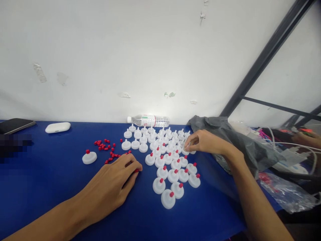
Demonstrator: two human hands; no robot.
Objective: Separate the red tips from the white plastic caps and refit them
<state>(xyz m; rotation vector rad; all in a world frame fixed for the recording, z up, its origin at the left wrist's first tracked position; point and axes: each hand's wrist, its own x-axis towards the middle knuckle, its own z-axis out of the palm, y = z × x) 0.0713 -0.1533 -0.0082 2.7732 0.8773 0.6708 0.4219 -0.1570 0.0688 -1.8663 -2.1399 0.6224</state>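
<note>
My left hand (pixel 112 182) is low over the blue table, thumb and forefinger closed on a small red cap (pixel 136 170). Just beyond its knuckles lie loose red caps (pixel 114 155). My right hand (pixel 204 142) reaches in from the right, its fingertips pinching the nozzle of a white nozzle lid (pixel 186 150) at the right side of the group. Bare white nozzle lids (pixel 135 144) fill the back of that group. Nearer the front, several white lids (pixel 168 198) carry red caps on their nozzles. One capped lid (pixel 89 157) sits apart on the left.
A clear plastic bottle (pixel 155 120) lies against the wall behind the lids. A white case (pixel 58 127) and a phone (pixel 16 125) lie at the left. On the right are a grey plastic bag (pixel 213 125), clear packaging (pixel 288 194), cables and another person's hand (pixel 307 138).
</note>
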